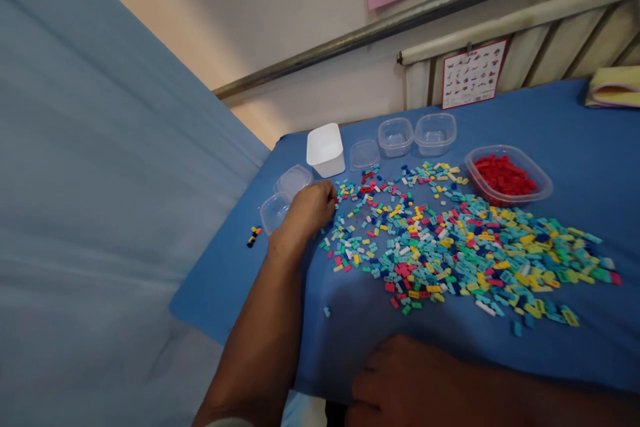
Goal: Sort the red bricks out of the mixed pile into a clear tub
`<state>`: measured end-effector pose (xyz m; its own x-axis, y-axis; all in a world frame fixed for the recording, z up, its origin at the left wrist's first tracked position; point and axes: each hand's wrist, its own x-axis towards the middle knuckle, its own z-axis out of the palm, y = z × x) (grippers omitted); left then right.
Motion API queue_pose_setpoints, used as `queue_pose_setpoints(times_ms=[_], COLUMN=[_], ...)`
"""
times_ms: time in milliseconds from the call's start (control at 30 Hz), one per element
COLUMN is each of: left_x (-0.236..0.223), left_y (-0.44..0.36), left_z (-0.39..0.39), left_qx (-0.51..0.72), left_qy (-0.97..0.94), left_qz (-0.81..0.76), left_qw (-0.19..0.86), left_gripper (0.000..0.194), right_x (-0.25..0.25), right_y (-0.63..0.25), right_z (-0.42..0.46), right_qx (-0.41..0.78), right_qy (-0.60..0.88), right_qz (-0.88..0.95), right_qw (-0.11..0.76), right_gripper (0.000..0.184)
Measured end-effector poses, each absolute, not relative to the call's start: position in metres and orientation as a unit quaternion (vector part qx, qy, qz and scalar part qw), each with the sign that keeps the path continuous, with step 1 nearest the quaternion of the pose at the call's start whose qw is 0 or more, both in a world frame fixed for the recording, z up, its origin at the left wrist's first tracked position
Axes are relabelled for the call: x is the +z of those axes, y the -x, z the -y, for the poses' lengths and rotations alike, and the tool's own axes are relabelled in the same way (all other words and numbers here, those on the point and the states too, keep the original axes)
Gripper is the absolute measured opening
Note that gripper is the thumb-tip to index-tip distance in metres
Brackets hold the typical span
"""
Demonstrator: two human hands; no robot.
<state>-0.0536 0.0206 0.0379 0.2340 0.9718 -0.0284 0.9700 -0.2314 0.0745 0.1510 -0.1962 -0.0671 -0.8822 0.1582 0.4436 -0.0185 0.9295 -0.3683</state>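
My left hand (311, 207) reaches to the left end of a wide pile of small plastic building bricks (450, 247) in turquoise, yellow, pink, blue, green and white. Its fingers are closed and point down among the bricks; a speck of red shows by the fingertips, but what they hold is hidden. Low in the view, in shadow at the table's front edge, my right hand (405, 380) is curled with its back towards me, so its palm cannot be seen. A clear tub of red bricks (505, 175) stands behind the pile on the right.
Beside my left hand are a clear tub (274, 213) and a clear lid (294, 180). Farther back stand a white box (326, 159), another lid (365, 155) and two clear tubs (396, 137). Some black and orange bricks (253, 236) lie left. A picture card (474, 73) leans behind.
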Motion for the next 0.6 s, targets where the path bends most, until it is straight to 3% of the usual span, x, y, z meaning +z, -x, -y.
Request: queue_pose_setpoints(times_ms=[200,600], left_x=[0.0303,0.0324], left_y=[0.0621,0.0547], left_z=[-0.0234,-0.0262], left_qx=[0.036,0.043], left_qy=[-0.817,-0.82], left_qz=[-0.574,-0.566], left_qw=[0.035,0.081], left_gripper=[0.032,0.022], right_x=[-0.0683,-0.0706], right_y=[-0.1522,-0.1526], right_z=[0.1972,0.1981], right_qx=[0.173,0.18], right_qy=[0.036,0.038], right_qz=[0.953,0.951], right_qw=[0.246,0.247], right_gripper=[0.019,0.019])
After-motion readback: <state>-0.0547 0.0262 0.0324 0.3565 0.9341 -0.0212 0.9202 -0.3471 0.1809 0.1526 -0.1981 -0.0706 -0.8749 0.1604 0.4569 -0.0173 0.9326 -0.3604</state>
